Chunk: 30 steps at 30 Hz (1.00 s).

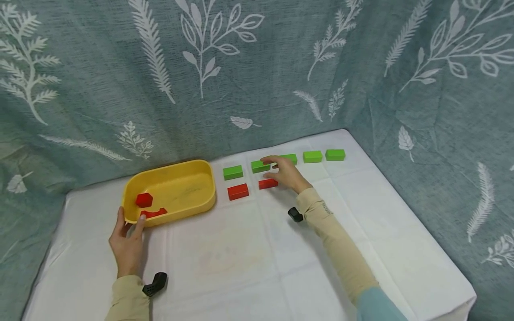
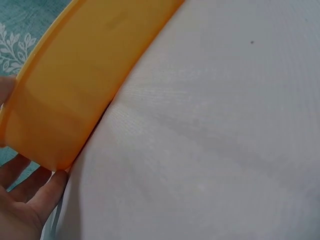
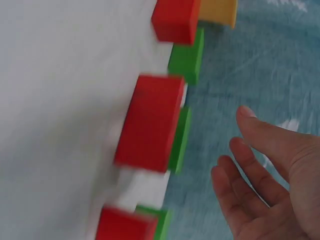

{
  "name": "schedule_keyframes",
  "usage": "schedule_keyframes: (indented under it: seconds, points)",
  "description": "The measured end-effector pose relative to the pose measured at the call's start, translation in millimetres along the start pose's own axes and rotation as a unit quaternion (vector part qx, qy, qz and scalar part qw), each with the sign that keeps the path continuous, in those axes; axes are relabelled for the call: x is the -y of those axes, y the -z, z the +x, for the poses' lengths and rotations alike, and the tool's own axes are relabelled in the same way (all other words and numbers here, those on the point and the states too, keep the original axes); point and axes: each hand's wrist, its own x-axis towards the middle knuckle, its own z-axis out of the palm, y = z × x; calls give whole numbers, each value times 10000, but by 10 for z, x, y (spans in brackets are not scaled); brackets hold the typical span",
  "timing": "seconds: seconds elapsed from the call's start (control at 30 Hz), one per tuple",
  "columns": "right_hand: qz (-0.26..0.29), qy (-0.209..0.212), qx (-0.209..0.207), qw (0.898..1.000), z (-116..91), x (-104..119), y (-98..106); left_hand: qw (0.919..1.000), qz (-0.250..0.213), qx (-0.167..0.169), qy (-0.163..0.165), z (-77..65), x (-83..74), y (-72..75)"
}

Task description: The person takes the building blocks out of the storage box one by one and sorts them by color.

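My left hand grips the near left corner of a yellow tray, thumb over the rim and fingers outside its wall. Inside the tray lie a red block and a red piece with a curved cut-out. In the left wrist view, fingertips touch the outer wall of the tray. My right hand hovers over the blocks, fingers loosely bent and apart, with nothing held. Below it is a red block, partly covered; another red block lies to its left. The right wrist view shows a third red block.
Behind the red blocks runs a row of green blocks, from one beside the tray to one at the far right. A white cloth covers the table. A patterned teal curtain hangs behind and to the right.
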Motion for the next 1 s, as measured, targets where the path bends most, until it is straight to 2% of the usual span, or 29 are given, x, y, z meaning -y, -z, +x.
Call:
schedule_keyframes:
  seconds: [0.13,0.4,0.6,0.83,1.0]
  points:
    - [205,259,207,9992,102,170,-160,9999,-117,-5,-93,-7,-11,0]
    - [65,603,672,9959,283,478,-519,9999,-2,13,-126,9,-4,13]
    - [35,629,961,9934,353,618,-625,9999,41,27,-105,28,35,12]
    - [-11,847,973,9916,382,725,-711,9999,125,48,-43,49,59,3]
    - [-472,1209,1120,9852,431,875,-851,9998,157,44,-153,54,60,22]
